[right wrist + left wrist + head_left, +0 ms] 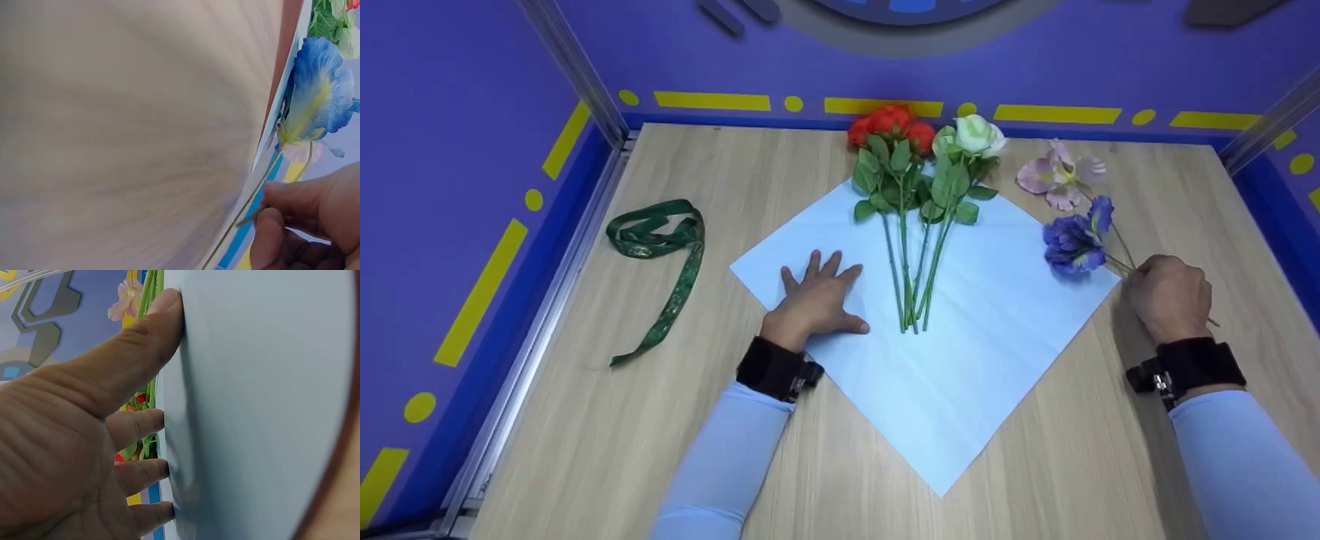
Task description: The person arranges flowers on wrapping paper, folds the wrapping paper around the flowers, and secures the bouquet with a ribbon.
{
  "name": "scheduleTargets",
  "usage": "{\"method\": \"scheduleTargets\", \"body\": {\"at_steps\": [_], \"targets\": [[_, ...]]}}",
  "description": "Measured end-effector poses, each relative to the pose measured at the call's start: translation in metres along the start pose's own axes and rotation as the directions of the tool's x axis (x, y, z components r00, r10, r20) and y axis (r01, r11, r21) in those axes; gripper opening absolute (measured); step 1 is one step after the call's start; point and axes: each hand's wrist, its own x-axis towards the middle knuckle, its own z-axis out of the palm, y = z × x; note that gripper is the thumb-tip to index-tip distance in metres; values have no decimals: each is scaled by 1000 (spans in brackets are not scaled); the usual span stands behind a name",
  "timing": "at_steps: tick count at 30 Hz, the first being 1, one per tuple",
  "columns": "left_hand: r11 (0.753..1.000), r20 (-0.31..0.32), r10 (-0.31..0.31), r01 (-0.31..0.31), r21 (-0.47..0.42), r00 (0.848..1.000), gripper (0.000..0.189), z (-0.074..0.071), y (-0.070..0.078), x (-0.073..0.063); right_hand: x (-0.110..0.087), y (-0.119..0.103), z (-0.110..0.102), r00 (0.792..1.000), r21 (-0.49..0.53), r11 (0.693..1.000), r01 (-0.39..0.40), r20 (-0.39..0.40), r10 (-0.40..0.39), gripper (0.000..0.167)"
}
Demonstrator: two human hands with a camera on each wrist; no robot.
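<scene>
My left hand [819, 301] lies spread, palm down, on the left part of a pale blue square wrapping sheet [982, 375]. To its right, red roses [891, 124] and white-green roses [976, 136] lie on the sheet, their stems crossing. Beyond the sheet's right corner, my right hand [1171, 298] pinches a thin stem [245, 220] between thumb and forefinger; it appears to belong to the pink flower [1061, 176]. The blue-purple flower [1078, 236] lies over the sheet's right edge, its stem [228, 233] running past those fingertips.
A dark green patterned ribbon [675, 292] lies loosely looped on the wooden table [660, 450] at left. Blue-purple panels with yellow marks [712, 100] wall in the back and sides. Metal rails [577, 60] run along the corners.
</scene>
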Motion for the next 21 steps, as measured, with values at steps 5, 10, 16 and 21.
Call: {"method": "scheduleTargets", "body": {"at_steps": [5,10,16,21], "targets": [[1000,-2,-1,1,-16,1000,101,0,0,-1,0,-10,-6,995,29,999,34,-93,-31,29],[1000,-2,2,-2,-12,1000,102,0,0,0,3,-32,-20,990,84,995,45,-133,-33,31],[1000,-2,3,-3,0,1000,101,0,0,0,2,-74,-21,982,166,982,94,-178,-64,30],[1000,-5,0,0,-11,1000,101,1,0,0,-3,-115,-5,983,250,959,133,-156,-96,26]]}}
